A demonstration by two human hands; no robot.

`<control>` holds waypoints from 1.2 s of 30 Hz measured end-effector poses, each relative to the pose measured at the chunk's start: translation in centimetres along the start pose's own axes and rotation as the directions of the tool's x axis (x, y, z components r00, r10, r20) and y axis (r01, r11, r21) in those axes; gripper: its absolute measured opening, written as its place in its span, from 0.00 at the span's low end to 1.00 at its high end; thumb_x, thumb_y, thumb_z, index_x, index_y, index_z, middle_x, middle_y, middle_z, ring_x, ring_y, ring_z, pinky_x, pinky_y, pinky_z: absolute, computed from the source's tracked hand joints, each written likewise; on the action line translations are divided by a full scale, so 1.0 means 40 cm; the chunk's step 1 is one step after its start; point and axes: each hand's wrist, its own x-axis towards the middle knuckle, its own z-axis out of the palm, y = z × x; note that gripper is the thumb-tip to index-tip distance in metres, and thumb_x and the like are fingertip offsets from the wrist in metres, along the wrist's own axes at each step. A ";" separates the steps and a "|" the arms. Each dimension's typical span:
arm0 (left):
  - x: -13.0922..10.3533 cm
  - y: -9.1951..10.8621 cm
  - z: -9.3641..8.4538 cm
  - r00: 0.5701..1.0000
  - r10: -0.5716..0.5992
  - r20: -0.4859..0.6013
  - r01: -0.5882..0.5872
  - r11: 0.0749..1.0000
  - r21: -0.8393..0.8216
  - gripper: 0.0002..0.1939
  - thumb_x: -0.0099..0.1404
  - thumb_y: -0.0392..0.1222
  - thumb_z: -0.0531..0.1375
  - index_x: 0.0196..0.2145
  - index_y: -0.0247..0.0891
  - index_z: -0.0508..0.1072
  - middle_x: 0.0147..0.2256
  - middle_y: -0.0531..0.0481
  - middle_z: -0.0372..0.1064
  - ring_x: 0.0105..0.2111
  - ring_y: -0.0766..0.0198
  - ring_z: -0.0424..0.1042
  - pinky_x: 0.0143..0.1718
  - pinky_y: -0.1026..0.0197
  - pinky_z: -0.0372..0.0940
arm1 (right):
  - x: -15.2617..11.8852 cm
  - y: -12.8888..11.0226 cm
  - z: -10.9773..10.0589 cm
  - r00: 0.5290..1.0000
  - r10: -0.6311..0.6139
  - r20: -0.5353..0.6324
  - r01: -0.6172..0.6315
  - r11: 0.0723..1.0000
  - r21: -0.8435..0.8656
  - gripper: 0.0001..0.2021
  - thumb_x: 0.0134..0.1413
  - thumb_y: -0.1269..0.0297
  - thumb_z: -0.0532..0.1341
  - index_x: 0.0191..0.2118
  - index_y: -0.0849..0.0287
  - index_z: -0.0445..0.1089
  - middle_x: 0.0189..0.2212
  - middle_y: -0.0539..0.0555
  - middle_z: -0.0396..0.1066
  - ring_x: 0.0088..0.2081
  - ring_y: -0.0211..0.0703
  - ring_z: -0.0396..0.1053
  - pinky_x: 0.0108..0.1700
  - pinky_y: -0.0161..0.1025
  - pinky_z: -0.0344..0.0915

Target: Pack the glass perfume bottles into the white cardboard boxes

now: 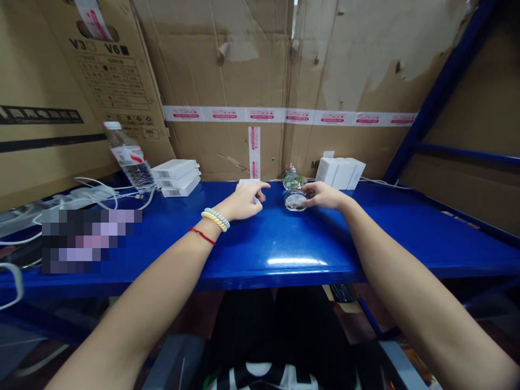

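Observation:
My right hand [325,195] has its thumb and fingertips on the near side of a small round clear glass container [296,201], which is on the blue table. Just behind that stands a clear glass vessel [292,179] with something green in or on it; its exact kind is hard to make out. To the left, my left hand [244,200] hovers over or rests near the table, index finger stretched out and thumb apart. Part of a white box [249,181] shows behind this hand, and I cannot tell whether the curled fingers touch it.
White boxes lie stacked [176,176] on the left, and more white boxes stand upright [340,173] on the right. A water bottle [129,160] leans beside white cables and a power strip [60,203]. Cardboard [227,65] walls the back of the blue table [244,254].

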 end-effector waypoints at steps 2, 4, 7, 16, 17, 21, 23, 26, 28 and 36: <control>0.002 0.000 0.007 1.000 0.004 0.009 -0.004 1.000 0.010 0.30 0.51 0.32 0.55 0.54 0.34 0.66 0.42 0.46 0.75 0.45 0.57 0.73 0.53 0.52 0.63 | -0.004 -0.008 0.007 1.000 -0.001 0.026 0.002 1.000 -0.022 0.12 0.32 0.69 0.69 0.29 0.60 0.70 0.21 0.47 0.66 0.27 0.40 0.66 0.32 0.37 0.63; 0.004 0.005 0.015 1.000 0.007 0.026 -0.008 1.000 0.028 0.30 0.53 0.34 0.55 0.55 0.34 0.65 0.48 0.43 0.73 0.49 0.56 0.71 0.55 0.52 0.62 | -0.007 -0.021 0.024 0.998 -0.027 0.061 0.026 0.999 0.022 0.12 0.34 0.67 0.68 0.30 0.60 0.69 0.21 0.46 0.66 0.25 0.38 0.65 0.29 0.36 0.62; 0.006 0.016 0.028 0.999 -0.007 0.038 0.005 0.998 0.070 0.31 0.56 0.38 0.55 0.58 0.32 0.63 0.56 0.39 0.66 0.56 0.52 0.65 0.59 0.50 0.57 | -0.006 -0.044 0.060 0.991 -0.091 0.094 0.085 0.994 0.067 0.14 0.36 0.65 0.68 0.33 0.60 0.70 0.25 0.48 0.70 0.27 0.39 0.67 0.32 0.36 0.65; 0.005 0.025 0.012 0.996 -0.083 -0.007 0.083 0.996 0.005 0.32 0.54 0.41 0.57 0.58 0.36 0.61 0.45 0.45 0.74 0.50 0.51 0.70 0.59 0.42 0.51 | 0.019 -0.026 0.057 0.964 -0.051 -0.259 0.026 0.995 -0.100 0.19 0.36 0.68 0.72 0.39 0.62 0.73 0.32 0.54 0.74 0.33 0.42 0.71 0.40 0.42 0.71; 0.004 0.024 0.009 0.996 -0.087 -0.009 0.087 0.996 -0.002 0.32 0.54 0.40 0.57 0.57 0.37 0.62 0.43 0.46 0.74 0.49 0.52 0.70 0.59 0.43 0.52 | 0.018 -0.022 0.049 0.964 -0.024 -0.265 0.007 0.998 -0.064 0.18 0.37 0.69 0.71 0.39 0.62 0.73 0.32 0.55 0.74 0.32 0.42 0.71 0.39 0.42 0.71; 0.003 0.023 0.006 0.996 -0.088 0.009 0.088 0.996 0.014 0.31 0.52 0.38 0.57 0.55 0.38 0.64 0.44 0.46 0.73 0.50 0.52 0.70 0.58 0.42 0.51 | 0.008 -0.022 0.038 1.000 -0.012 -0.010 0.014 0.983 0.181 0.19 0.39 0.69 0.70 0.42 0.61 0.73 0.38 0.58 0.74 0.34 0.44 0.73 0.34 0.41 0.73; 0.004 0.021 0.009 0.997 -0.080 0.011 0.079 0.997 0.025 0.30 0.52 0.38 0.57 0.55 0.39 0.65 0.45 0.46 0.73 0.51 0.52 0.69 0.58 0.42 0.50 | 0.006 -0.027 0.044 0.998 -0.053 0.027 0.046 0.979 0.199 0.23 0.40 0.67 0.70 0.46 0.61 0.72 0.43 0.59 0.74 0.36 0.44 0.73 0.36 0.41 0.74; 0.004 0.017 0.013 0.998 -0.069 0.009 0.069 0.997 0.037 0.29 0.52 0.39 0.57 0.54 0.40 0.65 0.46 0.46 0.73 0.51 0.51 0.69 0.58 0.42 0.50 | 0.010 -0.028 0.057 0.992 -0.120 -0.027 0.121 0.990 0.066 0.26 0.40 0.66 0.71 0.49 0.61 0.71 0.42 0.58 0.74 0.35 0.42 0.72 0.42 0.42 0.72; 0.005 0.013 0.015 0.998 -0.065 0.007 0.064 0.997 0.044 0.28 0.53 0.39 0.57 0.54 0.40 0.65 0.46 0.45 0.73 0.51 0.51 0.69 0.58 0.42 0.50 | 0.015 -0.024 0.063 0.986 -0.158 -0.055 0.157 0.987 -0.025 0.23 0.41 0.67 0.70 0.48 0.62 0.72 0.39 0.56 0.74 0.34 0.40 0.72 0.43 0.42 0.71; 0.004 0.008 0.025 0.998 -0.043 0.036 0.038 0.992 0.118 0.26 0.58 0.44 0.58 0.54 0.37 0.65 0.53 0.40 0.69 0.56 0.49 0.64 0.58 0.42 0.49 | 0.018 -0.018 0.068 0.976 -0.207 -0.062 0.204 0.978 -0.050 0.18 0.44 0.70 0.66 0.45 0.62 0.74 0.36 0.55 0.74 0.32 0.39 0.70 0.40 0.40 0.70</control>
